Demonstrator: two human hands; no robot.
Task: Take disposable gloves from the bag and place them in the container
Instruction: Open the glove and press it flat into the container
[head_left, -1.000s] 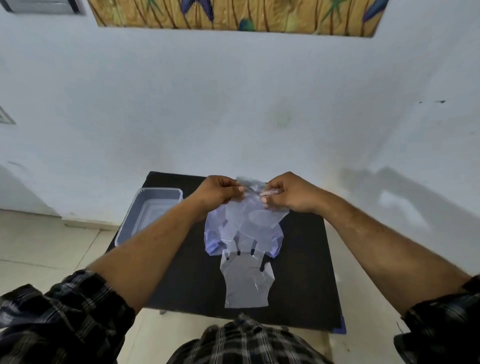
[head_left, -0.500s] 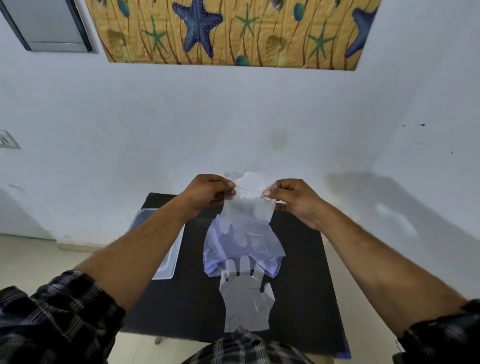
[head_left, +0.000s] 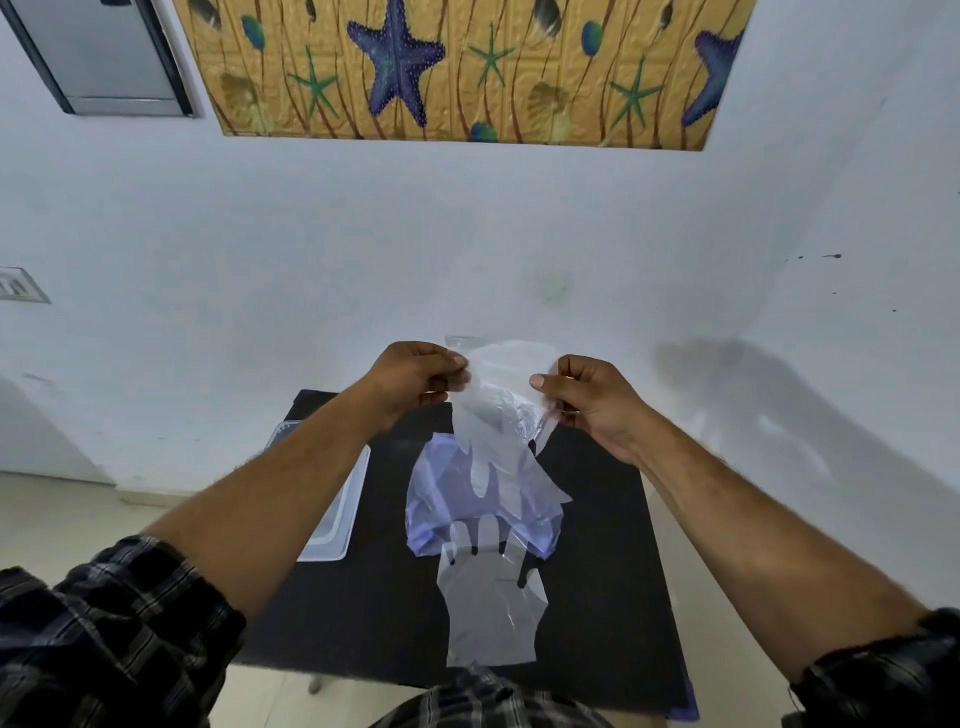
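Note:
A thin clear disposable glove (head_left: 496, 410) hangs in the air above the black table (head_left: 363, 613), fingers pointing down. My left hand (head_left: 410, 382) pinches its cuff on the left and my right hand (head_left: 592, 402) pinches it on the right. Below it lies the crumpled bluish plastic bag (head_left: 441, 509). A second clear glove (head_left: 491, 603) lies flat on the table in front of the bag, fingers toward it. The clear plastic container (head_left: 337, 530) stands at the table's left edge, partly hidden by my left forearm.
The table stands against a white wall (head_left: 467, 249) with a starfish picture (head_left: 457, 67) high up. Tiled floor (head_left: 62, 514) shows to the left of the table. My checked shirt (head_left: 483, 701) fills the bottom edge.
Both hands have lifted the glove up out of the bag and spread its cuff apart. The view has tilted upward, so more wall and the picture show.

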